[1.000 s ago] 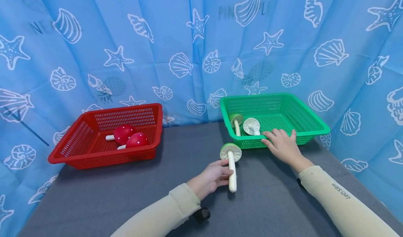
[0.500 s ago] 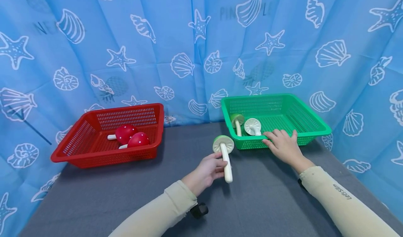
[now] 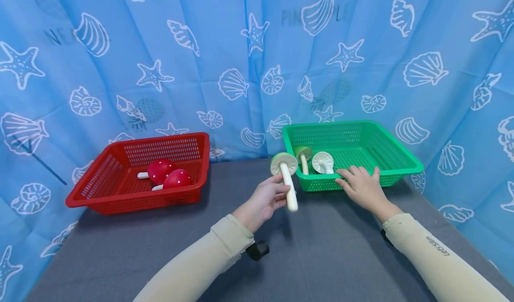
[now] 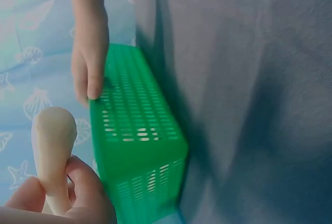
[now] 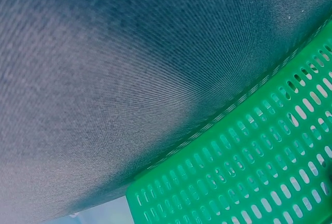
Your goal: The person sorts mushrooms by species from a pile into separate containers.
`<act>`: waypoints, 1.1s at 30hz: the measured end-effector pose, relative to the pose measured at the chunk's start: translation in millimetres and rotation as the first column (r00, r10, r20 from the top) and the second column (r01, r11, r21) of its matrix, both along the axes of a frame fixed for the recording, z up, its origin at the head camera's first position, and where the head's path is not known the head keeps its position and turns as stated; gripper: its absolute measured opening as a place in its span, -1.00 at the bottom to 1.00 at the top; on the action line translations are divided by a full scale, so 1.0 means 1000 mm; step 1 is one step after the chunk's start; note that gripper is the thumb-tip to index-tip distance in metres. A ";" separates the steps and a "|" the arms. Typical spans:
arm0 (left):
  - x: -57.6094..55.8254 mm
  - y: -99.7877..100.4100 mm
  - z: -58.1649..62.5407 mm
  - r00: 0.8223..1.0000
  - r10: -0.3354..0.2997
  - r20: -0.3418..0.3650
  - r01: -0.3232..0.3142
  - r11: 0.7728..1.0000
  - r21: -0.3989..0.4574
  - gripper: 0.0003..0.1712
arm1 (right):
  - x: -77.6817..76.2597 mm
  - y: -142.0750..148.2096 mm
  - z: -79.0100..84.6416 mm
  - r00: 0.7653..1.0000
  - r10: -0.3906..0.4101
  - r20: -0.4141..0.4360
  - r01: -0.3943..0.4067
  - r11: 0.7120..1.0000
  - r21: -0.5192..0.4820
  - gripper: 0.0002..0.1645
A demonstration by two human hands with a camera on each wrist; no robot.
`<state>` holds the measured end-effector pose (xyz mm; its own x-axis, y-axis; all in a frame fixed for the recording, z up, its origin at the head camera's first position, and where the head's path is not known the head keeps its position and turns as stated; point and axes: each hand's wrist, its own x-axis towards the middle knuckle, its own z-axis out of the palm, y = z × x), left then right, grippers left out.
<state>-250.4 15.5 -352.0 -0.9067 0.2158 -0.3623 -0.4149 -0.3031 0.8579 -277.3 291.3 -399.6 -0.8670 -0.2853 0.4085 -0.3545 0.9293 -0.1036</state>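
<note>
My left hand (image 3: pixel 267 200) holds a toy mushroom (image 3: pixel 289 188) by its white stem, the green cap up with its pale underside facing me. It is raised just left of the green basket (image 3: pixel 321 185), the cap overlapping the basket's left corner in the head view. In the left wrist view the stem (image 4: pixel 54 136) is pinched between thumb and fingers. My right hand (image 3: pixel 363 188) grips the basket's front rim, fingers over the edge and thumb on the outer side. Inside lie a green-capped mushroom (image 3: pixel 304 159) and another showing its white underside (image 3: pixel 322 162).
At the left stands a red basket (image 3: pixel 132 203) holding two red mushrooms with white dots, one (image 3: pixel 160 170) behind the other (image 3: pixel 177 178). Both baskets sit on a grey cloth-covered table (image 3: pixel 160 239). A blue curtain (image 3: pixel 241 47) with shell prints hangs behind.
My left hand has lifted the mushroom and shifted slightly left, its cap rising beside the green basket's corner. The right hand has stayed on the rim.
</note>
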 end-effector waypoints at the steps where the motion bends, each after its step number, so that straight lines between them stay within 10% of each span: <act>1: -0.003 0.000 0.001 1.000 -0.004 -0.007 0.004 1.000 0.009 -0.35 | 0.000 0.000 0.000 1.000 0.000 0.001 0.000 1.000 0.002 -0.60; 33: -0.072 0.069 0.012 0.989 0.021 -0.148 -0.039 0.992 -0.117 -0.49 | -0.003 0.000 -0.002 1.000 -0.003 -0.023 0.003 1.000 0.015 -0.62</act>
